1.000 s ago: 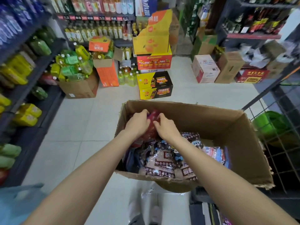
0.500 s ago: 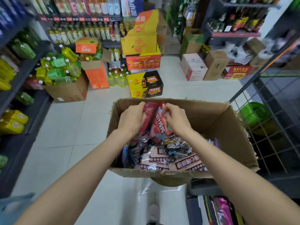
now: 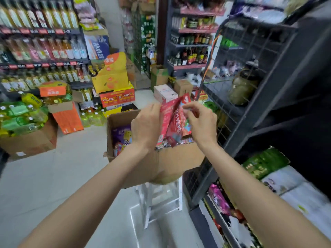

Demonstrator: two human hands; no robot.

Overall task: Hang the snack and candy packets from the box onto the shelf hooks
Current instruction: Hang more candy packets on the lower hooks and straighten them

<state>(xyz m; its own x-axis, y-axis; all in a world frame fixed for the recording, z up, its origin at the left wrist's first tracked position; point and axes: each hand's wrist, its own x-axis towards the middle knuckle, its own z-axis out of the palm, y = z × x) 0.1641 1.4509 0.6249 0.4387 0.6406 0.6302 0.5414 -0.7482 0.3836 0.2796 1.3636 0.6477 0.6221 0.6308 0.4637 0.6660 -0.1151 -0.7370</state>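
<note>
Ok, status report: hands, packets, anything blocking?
Left hand and right hand both grip shiny red snack packets, held above open brown cardboard box. Dark wire grid shelf to the right. Nothing visibly blocking.

Pale tiled floor (image 3: 53,185) ran through narrow shop aisle. Tall shelving (image 3: 41,49) on left carried rows of bottled drinks above red price strips. Open cartons of green and yellow bottles (image 3: 19,115) sat on floor below. Stacked orange and yellow display boxes (image 3: 114,81) stood mid-aisle. Dark wire-grid rack (image 3: 250,56) rose at right. White stool (image 3: 161,197) stood near it. Lighting even, bright.
</note>
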